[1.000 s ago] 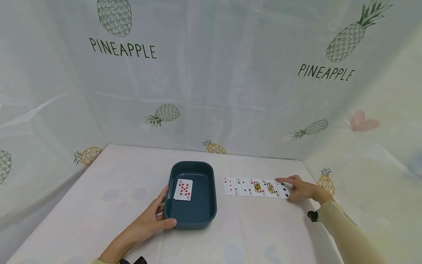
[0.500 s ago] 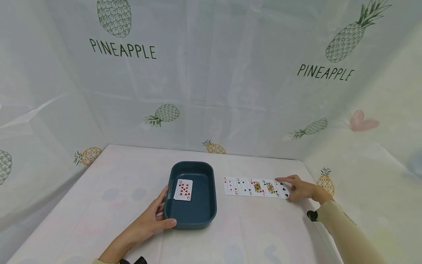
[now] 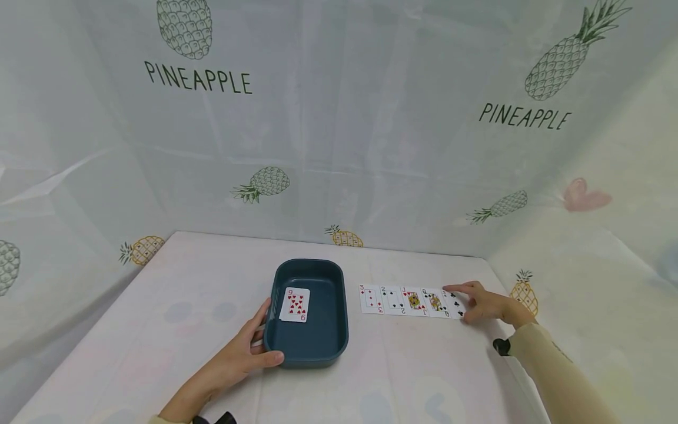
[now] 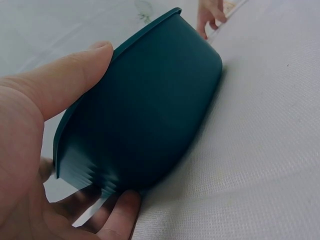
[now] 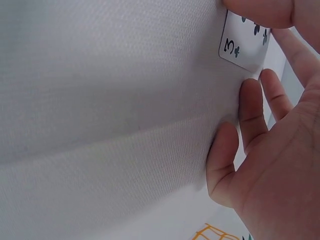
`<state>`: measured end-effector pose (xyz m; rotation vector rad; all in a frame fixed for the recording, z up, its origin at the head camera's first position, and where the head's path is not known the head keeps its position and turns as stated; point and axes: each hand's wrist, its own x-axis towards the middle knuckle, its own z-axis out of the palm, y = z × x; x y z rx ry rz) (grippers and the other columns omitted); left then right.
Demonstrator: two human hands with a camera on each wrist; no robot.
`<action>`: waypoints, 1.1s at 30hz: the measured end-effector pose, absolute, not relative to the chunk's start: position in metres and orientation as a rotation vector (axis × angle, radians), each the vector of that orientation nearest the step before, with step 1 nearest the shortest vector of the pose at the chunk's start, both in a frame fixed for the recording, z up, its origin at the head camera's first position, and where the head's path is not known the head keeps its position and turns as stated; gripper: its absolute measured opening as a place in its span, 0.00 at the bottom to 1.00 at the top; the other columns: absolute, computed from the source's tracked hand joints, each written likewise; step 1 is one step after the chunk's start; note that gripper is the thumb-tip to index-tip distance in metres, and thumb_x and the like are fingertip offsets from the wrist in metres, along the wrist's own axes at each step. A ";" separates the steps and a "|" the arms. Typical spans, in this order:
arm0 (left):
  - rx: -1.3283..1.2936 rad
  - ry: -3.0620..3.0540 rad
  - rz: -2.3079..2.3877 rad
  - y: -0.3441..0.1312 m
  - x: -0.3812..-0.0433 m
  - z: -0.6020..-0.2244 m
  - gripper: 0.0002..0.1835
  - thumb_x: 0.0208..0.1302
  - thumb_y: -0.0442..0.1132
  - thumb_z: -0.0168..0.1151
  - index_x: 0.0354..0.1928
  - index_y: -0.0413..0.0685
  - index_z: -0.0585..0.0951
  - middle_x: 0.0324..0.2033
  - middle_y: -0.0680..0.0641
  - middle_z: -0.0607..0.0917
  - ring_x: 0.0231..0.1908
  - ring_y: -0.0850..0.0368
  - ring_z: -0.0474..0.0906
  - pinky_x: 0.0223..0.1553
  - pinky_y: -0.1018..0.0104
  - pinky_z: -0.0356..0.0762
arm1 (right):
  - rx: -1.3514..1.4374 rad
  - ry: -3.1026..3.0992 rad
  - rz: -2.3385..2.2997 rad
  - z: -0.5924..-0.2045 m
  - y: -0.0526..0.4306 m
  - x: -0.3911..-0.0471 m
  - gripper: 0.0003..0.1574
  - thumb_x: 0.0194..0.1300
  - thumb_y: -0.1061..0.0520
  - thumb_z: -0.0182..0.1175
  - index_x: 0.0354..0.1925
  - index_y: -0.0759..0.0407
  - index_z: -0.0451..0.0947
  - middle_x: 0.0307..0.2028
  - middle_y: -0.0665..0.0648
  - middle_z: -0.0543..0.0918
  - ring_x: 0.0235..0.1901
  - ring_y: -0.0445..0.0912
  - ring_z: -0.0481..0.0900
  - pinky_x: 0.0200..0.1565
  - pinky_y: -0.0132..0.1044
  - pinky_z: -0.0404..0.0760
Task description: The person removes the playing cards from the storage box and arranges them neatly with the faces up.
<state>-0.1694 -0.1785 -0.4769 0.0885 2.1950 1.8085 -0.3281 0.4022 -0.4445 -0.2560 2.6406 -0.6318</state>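
My left hand (image 3: 241, 352) grips the lower left corner of a dark teal rectangular tray (image 3: 326, 330), its thumb on the rim and other fingers against the outer wall. Inside the tray lies a nine of hearts (image 3: 294, 304), face up, apparently over another card. A row of face-up playing cards runs to the right: three of diamonds (image 3: 371, 299), a black two (image 3: 392, 300), jack of hearts (image 3: 413, 301), a black queen (image 3: 434, 302). At its right end my right hand (image 3: 489, 307) holds the three of clubs (image 5: 245, 42) between index finger and thumb, at opposite short edges.
White patterned cloth covers the table (image 3: 212, 282). Behind and at both sides hang pale sheets (image 3: 371, 135) printed with pineapples. The table's right edge passes just beneath my right wrist.
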 end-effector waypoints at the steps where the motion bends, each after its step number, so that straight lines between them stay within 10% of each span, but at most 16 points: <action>1: 0.085 2.200 1.807 -0.178 -0.169 -0.477 0.56 0.55 0.46 0.74 0.75 0.80 0.45 0.75 0.43 0.49 0.66 0.43 0.65 0.57 0.54 0.75 | -0.259 2.642 -0.632 -0.445 0.402 -0.328 0.54 0.49 0.57 0.73 0.71 0.38 0.63 0.65 0.63 0.52 0.52 0.56 0.62 0.49 0.55 0.67; 33: 0.141 2.146 1.848 -0.181 -0.169 -0.478 0.55 0.57 0.43 0.72 0.76 0.78 0.44 0.75 0.43 0.49 0.66 0.42 0.65 0.57 0.57 0.76 | -0.333 2.590 -0.833 -0.447 0.408 -0.322 0.57 0.49 0.56 0.74 0.74 0.43 0.58 0.67 0.64 0.48 0.54 0.56 0.66 0.48 0.45 0.67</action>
